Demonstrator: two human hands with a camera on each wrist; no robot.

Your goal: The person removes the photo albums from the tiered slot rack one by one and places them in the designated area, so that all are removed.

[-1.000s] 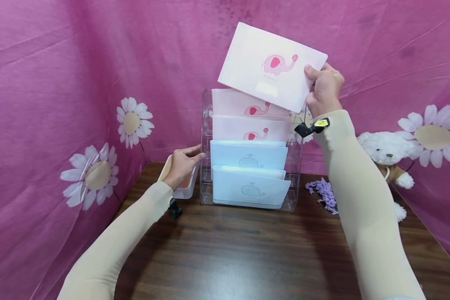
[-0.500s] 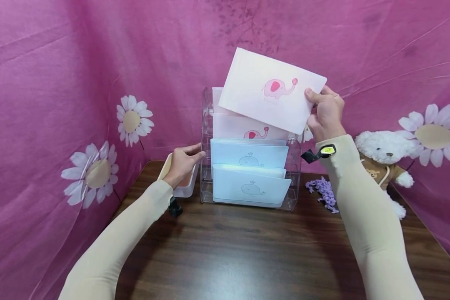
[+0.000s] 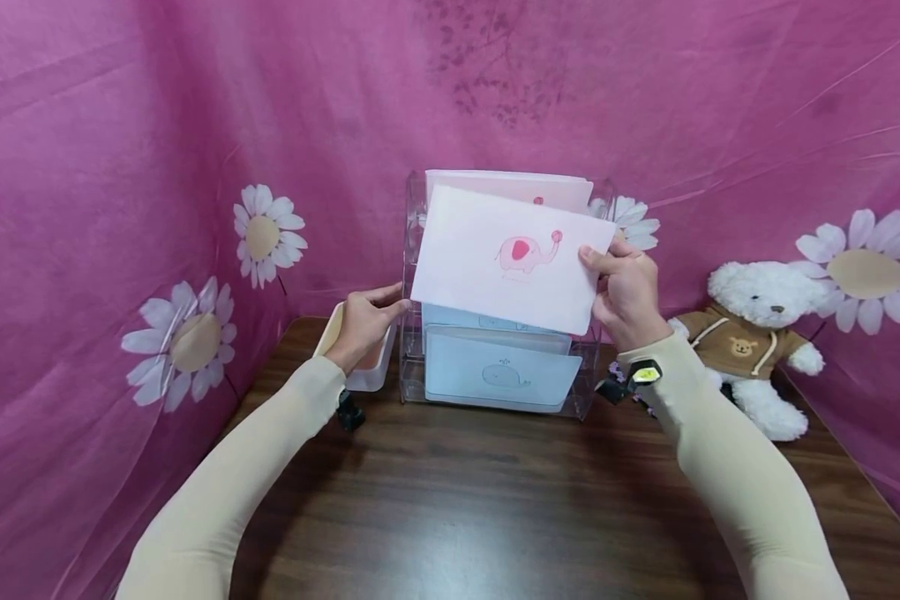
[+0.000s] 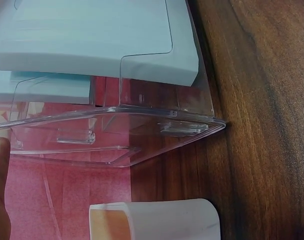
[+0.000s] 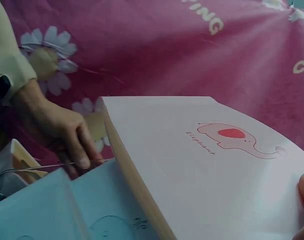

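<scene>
My right hand (image 3: 630, 292) pinches a pale pink notebook (image 3: 487, 267) with an elephant drawing by its right end, thumb on the cover. Tilted down to the right, the notebook hangs before the upper middle of a clear stepped rack (image 3: 412, 375). In the right wrist view, its thick page edge (image 5: 134, 185) shows. With thumb and fingers, my left hand (image 3: 363, 329) holds the rack's left side edge. Pink notebooks (image 3: 510, 182) fill the top of the rack, and pale blue whale notebooks (image 3: 502, 387) stand lower. The held notebook hides part of the middle tiers.
Left of the rack, a white container (image 3: 371, 379) stands partly behind my left hand. A white teddy bear (image 3: 750, 350) in a brown hoodie sits at the right, near a mostly hidden purple thing (image 3: 642, 406). Pink flowered cloth (image 3: 330, 108) hangs behind the wooden table (image 3: 457, 500).
My right hand has lowered the pink notebook from above the rack to in front of its middle tiers, shifting slightly left. My left hand stays at the rack's side.
</scene>
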